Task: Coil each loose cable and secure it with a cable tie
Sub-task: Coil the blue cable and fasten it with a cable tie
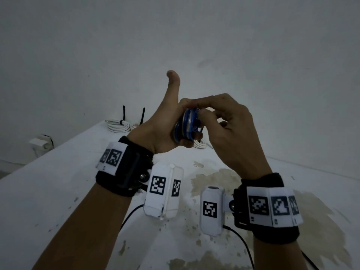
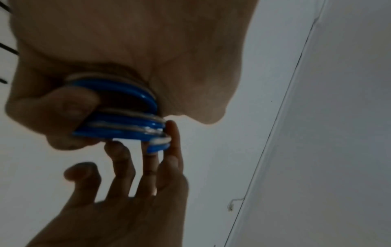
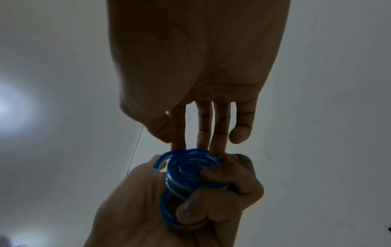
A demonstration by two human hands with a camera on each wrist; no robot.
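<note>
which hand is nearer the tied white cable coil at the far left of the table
Left. The left hand, gripping the blue cable coil, is raised just right of the white cable coil in the head view; the right hand is farther right, its fingers on the blue coil.

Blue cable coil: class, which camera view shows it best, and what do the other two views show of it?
The right wrist view: the blue cable coil faces the camera, its stacked loops distinct, with the left hand curled round it and the right hand fingering its top. The left wrist view shows it edge-on, blurred. The head view shows only a sliver between both hands.
</note>
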